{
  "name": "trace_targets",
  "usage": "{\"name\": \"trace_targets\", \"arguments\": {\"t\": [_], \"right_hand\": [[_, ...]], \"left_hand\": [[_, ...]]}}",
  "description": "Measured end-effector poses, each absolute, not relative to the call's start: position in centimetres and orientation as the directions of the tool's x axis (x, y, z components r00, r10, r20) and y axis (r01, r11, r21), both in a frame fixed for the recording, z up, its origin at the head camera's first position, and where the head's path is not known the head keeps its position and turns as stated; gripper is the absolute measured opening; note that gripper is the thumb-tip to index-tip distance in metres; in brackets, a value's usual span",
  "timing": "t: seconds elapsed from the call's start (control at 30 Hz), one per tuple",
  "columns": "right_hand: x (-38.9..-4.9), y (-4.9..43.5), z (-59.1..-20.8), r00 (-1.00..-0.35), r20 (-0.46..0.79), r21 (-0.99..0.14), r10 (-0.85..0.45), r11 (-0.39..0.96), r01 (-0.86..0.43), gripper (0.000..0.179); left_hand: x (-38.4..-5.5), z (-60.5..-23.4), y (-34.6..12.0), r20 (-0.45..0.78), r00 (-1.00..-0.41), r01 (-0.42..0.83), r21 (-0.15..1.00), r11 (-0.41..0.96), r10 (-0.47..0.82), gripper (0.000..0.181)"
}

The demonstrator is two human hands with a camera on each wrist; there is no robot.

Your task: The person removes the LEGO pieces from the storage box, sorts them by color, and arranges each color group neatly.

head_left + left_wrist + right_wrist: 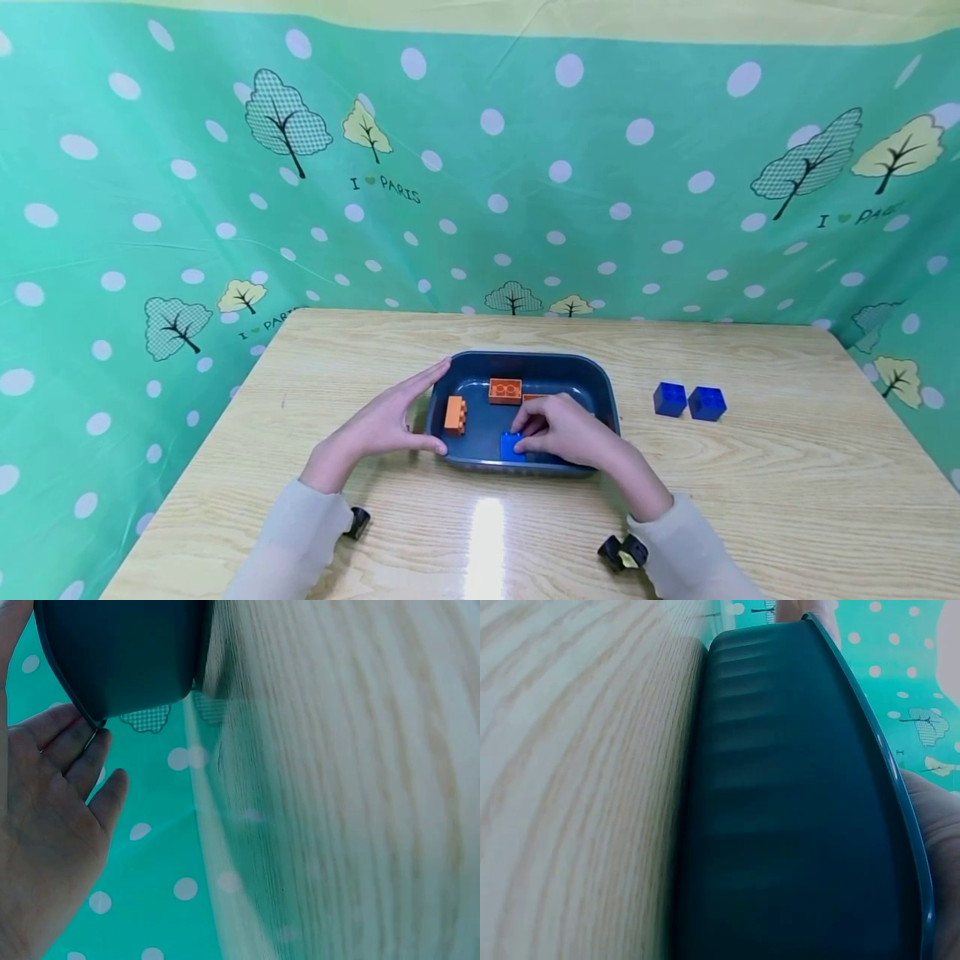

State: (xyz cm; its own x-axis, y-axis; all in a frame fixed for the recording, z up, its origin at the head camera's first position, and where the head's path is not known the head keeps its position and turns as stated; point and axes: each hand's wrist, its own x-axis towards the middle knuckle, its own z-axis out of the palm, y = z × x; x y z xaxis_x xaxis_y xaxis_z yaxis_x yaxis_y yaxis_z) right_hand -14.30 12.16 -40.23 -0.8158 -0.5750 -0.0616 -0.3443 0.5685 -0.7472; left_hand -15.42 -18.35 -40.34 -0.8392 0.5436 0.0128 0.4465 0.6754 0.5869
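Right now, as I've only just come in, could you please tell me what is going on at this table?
A person's right hand reaches into a dark tray and pinches a blue block, while the left hand spans the tray's left end, touching its rim. Also in the tray are orange blocks, one of them partly hidden by the right hand. Two more blue blocks sit on the table, to the right of the tray.

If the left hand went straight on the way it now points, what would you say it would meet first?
Most likely the left end of the dark tray: the left hand has its fingertips right at the rim, though how firmly they touch is unclear.
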Motion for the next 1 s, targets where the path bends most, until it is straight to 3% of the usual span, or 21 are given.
{"name": "trace_targets", "arguments": {"t": [0.53,1.0], "right_hand": [[-14.47,12.78,-40.14,-0.785,-0.085,-0.814,-0.614,0.496,-0.300,0.010],[-14.30,12.69,-39.76,-0.797,-0.049,-0.865,-0.602,0.424,-0.267,0.014]], "left_hand": [[-15.37,-40.33,-18.29,0.019,-0.841,0.453,0.569,0.686,0.540,0.115],[-15.58,-40.34,-18.41,0.013,-0.842,0.436,0.604,0.667,0.539,0.116]]}}
